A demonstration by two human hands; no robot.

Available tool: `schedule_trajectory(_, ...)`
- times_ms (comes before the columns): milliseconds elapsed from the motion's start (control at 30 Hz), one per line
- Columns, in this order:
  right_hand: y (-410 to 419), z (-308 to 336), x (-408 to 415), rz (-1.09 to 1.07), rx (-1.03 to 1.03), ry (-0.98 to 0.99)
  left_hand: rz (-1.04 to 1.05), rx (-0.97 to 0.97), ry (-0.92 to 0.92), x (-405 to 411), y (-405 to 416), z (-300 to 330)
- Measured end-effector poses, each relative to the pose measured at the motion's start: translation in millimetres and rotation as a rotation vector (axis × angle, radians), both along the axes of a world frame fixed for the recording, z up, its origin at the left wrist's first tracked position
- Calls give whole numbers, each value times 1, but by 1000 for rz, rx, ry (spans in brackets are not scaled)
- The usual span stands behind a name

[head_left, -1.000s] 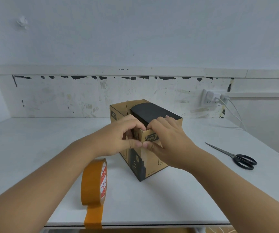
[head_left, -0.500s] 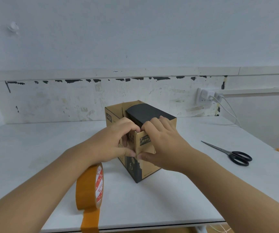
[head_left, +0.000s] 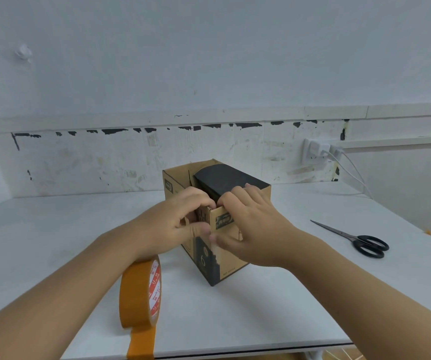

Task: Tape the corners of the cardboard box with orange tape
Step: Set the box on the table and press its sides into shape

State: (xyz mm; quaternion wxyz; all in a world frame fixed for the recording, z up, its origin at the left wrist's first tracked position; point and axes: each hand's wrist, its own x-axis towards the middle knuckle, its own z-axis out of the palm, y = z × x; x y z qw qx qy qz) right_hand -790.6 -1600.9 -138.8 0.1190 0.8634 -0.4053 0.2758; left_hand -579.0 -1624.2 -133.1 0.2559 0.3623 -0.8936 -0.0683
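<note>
Both hands, the left hand [head_left: 175, 224] and right hand [head_left: 250, 229], pinch the cardboard box [head_left: 217, 261] at its near top corner (mid-counter [head_left: 274, 320]), orange tape roll [head_left: 141, 294] standing near the front edge.

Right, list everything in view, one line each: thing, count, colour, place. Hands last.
brown cardboard box: one, brown with black print, table centre.
black block inside the box: one, black, showing above the rim.
roll of orange tape: one, orange, standing on edge, near-left, loose end over the table edge.
black-handled scissors: one, right side.
white table: one.
white wall plugs: white, back right.
left hand, right hand: gripping the box's near top corner.
</note>
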Motion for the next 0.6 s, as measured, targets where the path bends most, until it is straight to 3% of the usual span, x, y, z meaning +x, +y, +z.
schedule_trajectory(600,-7,9,4,10,172,-65,-101,224,142,-4,-1,12)
